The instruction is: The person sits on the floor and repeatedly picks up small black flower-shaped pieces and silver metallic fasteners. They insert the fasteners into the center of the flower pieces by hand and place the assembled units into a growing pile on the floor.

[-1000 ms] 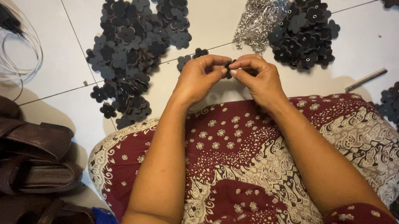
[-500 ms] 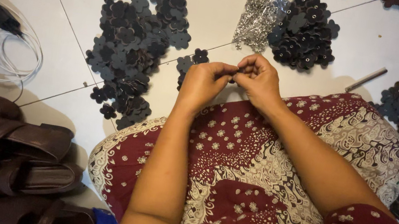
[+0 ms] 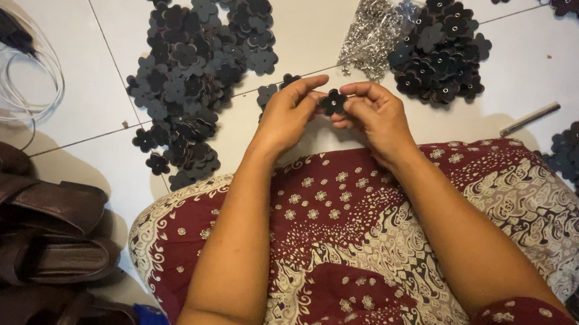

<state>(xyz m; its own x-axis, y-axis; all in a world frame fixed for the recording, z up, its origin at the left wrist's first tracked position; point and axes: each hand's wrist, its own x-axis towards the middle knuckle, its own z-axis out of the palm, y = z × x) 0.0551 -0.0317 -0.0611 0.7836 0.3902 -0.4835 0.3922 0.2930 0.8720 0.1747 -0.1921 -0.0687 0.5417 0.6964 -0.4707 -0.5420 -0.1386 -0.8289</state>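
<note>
Left hand [image 3: 288, 114] fingers now extended; both hands pinch small dark flower-shaped piece [image 3: 332, 103].

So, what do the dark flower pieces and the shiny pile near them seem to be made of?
The flower pieces look like thin leather or faux leather: flat, matte, dark, with clean-cut petal edges; which of the two cannot be told. The one between the left hand and right hand looks the same. The shiny pile looks like small metal parts: silvery and glinting.

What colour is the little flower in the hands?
Black flower piece, seen in the head view.
</note>
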